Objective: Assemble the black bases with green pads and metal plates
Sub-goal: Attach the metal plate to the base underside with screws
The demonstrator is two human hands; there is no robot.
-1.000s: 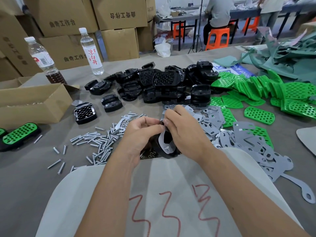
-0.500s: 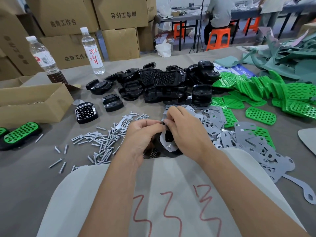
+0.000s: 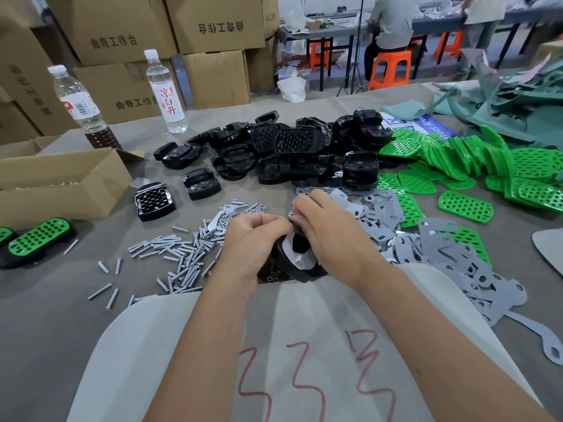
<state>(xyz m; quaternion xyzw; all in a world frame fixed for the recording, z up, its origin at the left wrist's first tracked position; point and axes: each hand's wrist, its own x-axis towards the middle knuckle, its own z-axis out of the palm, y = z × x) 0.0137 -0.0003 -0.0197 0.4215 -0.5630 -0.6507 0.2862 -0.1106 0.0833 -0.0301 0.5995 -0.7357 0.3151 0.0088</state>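
Presently both our hands, left hand (image 3: 254, 239) and right hand (image 3: 327, 236), pinch metal plate (image 3: 300, 254) onto black base (image 3: 292, 268) at table (image 3: 45, 315) near edge; plate may slip askew, holes misaligned.

Bases (image 3: 292, 153): glossy black, some w/ dotted hole grid. Pads (image 3: 465, 206): bright green, dotted w/ oval holes. Plates (image 3: 438, 248): flat grey. Screws (image 3: 176, 254): silver. Boxes (image 3: 213, 22): brown w/ black print. Table (image 3: 45, 315): grey-brown. Stools (image 3: 390, 68): orange. Sheet (image 3: 304, 345): white, red squiggles.
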